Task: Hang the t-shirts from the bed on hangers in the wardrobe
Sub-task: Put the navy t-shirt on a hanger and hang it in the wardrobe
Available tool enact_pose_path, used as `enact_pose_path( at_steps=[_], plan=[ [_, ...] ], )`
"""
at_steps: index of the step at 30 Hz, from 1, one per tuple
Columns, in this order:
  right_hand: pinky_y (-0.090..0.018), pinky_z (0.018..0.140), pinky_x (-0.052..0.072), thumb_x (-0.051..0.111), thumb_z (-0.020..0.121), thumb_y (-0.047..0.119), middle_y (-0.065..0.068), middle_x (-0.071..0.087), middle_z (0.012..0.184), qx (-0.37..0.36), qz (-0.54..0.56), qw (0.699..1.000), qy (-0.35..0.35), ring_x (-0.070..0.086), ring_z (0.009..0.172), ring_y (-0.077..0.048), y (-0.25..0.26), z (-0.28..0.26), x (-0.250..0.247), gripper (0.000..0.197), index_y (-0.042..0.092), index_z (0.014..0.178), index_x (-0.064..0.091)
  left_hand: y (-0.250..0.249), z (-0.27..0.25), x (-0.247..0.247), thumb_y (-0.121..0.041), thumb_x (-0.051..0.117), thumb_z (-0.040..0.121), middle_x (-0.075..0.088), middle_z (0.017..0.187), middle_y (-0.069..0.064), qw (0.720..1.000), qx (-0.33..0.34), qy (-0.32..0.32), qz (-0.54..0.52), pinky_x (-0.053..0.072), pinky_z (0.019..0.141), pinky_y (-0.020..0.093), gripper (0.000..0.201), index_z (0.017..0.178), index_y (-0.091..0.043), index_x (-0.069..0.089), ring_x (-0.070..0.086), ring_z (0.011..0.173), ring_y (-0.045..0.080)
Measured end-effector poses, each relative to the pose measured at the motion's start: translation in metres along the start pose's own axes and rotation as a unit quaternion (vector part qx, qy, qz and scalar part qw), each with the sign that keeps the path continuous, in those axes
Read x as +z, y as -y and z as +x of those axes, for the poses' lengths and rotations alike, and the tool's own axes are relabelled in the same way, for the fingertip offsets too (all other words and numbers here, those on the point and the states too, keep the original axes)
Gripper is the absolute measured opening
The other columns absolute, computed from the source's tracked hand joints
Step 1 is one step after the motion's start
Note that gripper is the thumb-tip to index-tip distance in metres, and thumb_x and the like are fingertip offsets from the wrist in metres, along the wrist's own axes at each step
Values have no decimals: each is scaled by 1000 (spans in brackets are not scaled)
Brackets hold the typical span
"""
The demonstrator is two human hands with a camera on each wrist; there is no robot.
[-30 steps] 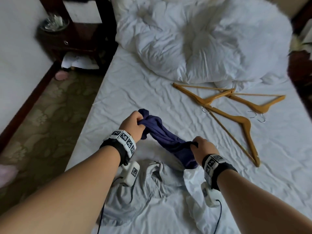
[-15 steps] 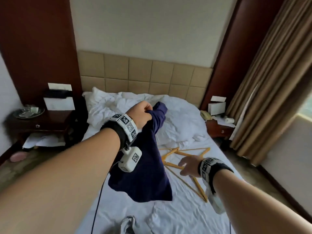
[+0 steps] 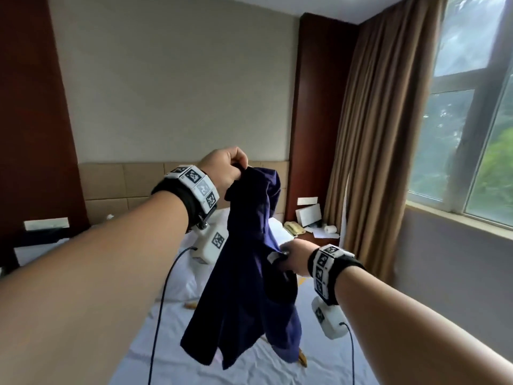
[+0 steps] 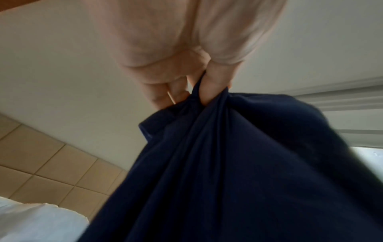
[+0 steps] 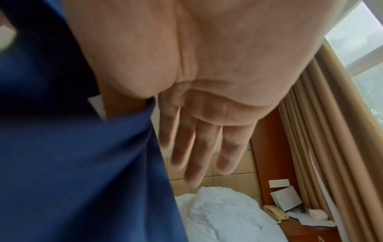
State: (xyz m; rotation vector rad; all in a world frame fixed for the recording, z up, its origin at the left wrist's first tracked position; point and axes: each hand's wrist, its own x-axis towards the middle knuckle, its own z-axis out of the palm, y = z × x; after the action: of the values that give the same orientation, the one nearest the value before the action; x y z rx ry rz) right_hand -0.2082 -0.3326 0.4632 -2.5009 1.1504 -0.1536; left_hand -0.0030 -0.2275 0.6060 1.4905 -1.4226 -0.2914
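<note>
Here the left hand (image 3: 226,169) is raised above the white-sheeted bed (image 3: 177,340), pinching a bunched edge of the dark navy cotton t-shirt (image 3: 249,287), which hangs over the bed; right of it, the right hand (image 3: 295,258) pinches the shirt mid-height, other fingers (image 5: 207,144) straight.

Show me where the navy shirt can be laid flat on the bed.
Bare white sheet lies below the left forearm, bordered by the crumpled duvet above and the hanging navy t-shirt on its right. Right of the shirt it is crowded: a wooden hanger shows there, partly hidden.
</note>
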Motion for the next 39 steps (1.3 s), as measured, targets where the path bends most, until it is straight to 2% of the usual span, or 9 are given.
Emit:
enact_pose_path(
  at_steps=[5, 8, 11, 14, 17, 23, 31, 35, 39],
  plan=[
    [-25, 51, 52, 60, 99, 36, 1, 68, 57, 77, 65, 994, -45, 72, 56, -19, -67, -38, -44, 32, 11, 82, 66, -33, -9, 31, 9, 51, 83, 71, 86, 6, 982, -23, -109, 152, 43, 55, 24, 33, 80, -22, 63, 56, 64, 20],
    [-40, 60, 63, 57, 101, 18, -18, 74, 81, 119, 177, 975, -59, 72, 59, -22, -91, -67, -78, 18, 13, 85, 63, -32, -17, 52, 8, 54, 82, 71, 87, 6, 967, -58, -123, 215, 42, 54, 23, 31, 81, -21, 64, 64, 75, 22],
    [-27, 53, 56, 60, 97, 13, -5, 67, 88, 86, 189, 972, -106, 69, 61, -18, -98, -90, -111, 9, 22, 96, 60, -36, -30, 82, -2, 67, 80, 69, 102, 5, 962, -115, -13, 249, 51, 71, 28, 25, 97, -20, 63, 66, 90, 24],
    [-28, 59, 54, 64, 92, 14, -2, 67, 80, 36, 189, 969, -154, 62, 67, -17, -90, -101, -132, 5, 18, 91, 67, -57, -46, 127, -29, 81, 77, 64, 124, 4, 966, -116, 139, 185, 54, 94, 35, 49, 121, -24, 59, 65, 109, 22],
    [-38, 74, 58, 65, 91, 14, -15, 75, 89, -27, 167, 968, -186, 67, 77, -27, -76, -112, -144, 17, 4, 95, 77, -86, -66, 175, -36, 82, 85, 70, 123, 1, 956, -62, 244, 149, 52, 92, 25, 51, 129, -18, 64, 66, 111, 15],
    [-31, 63, 51, 70, 86, 22, -7, 66, 72, -58, 179, 950, -250, 58, 64, -19, -73, -138, -176, 18, 6, 87, 77, -106, -69, 216, -6, 59, 87, 62, 67, 7, 987, -13, 75, 144, 45, 56, 23, 12, 80, 1, 67, 58, 50, 8],
    [-31, 70, 55, 75, 80, 15, -4, 73, 85, -35, 96, 951, -291, 69, 81, -22, -125, -169, -201, 6, 17, 85, 77, -95, -71, 196, -9, 56, 90, 68, 89, 6, 918, -79, 26, 388, 34, 65, 27, 17, 75, -18, 58, 58, 84, 27],
    [-25, 73, 45, 69, 86, 21, -4, 67, 96, 39, -121, 972, -199, 67, 98, -27, -159, -173, -187, 19, 18, 105, 73, -93, -74, 173, 4, 49, 91, 72, 115, 15, 914, -137, 16, 382, 39, 74, 25, 31, 105, -7, 75, 63, 107, 35],
    [-31, 80, 59, 65, 82, 25, -3, 71, 97, 69, -178, 981, -41, 71, 94, -26, -174, -159, -149, 31, 16, 112, 70, -100, -75, 162, -5, 46, 97, 70, 126, 12, 893, -164, 78, 412, 48, 92, 31, 34, 119, -5, 72, 62, 118, 34]
  ],
)
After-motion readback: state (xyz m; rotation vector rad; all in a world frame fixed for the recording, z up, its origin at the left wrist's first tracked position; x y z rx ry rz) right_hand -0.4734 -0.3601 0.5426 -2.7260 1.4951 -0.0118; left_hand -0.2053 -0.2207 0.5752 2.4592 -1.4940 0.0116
